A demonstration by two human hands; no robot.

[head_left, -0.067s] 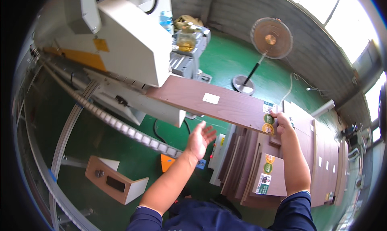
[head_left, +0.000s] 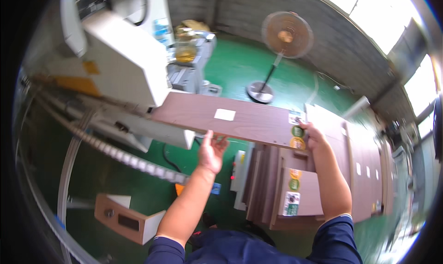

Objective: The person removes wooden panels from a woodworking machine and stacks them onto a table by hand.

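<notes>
A long brown wood-grain board (head_left: 258, 121) with a white label and round stickers spans the middle of the view. At its right end, my right hand (head_left: 315, 137) grips it, fingers on the top face beside the stickers. Below the board's near edge is my left hand (head_left: 211, 156), palm up with the fingers apart. Its thumb and fingertips come up to that edge; whether they bear any weight I cannot tell. The board's left end lies beside the white machine housing (head_left: 124, 47).
Several brown boards (head_left: 302, 195) are stacked at the right. A pedestal fan (head_left: 287, 35) stands on the green floor beyond. A roller rail (head_left: 131, 161) runs along the left, above a wooden bracket-like piece (head_left: 121, 218). A jar of yellow liquid (head_left: 185, 52) sits behind the machine.
My left hand has come up to the board's near edge, where a gap showed before. The board's left end now shows farther out from the machine housing. The whole view has shifted slightly.
</notes>
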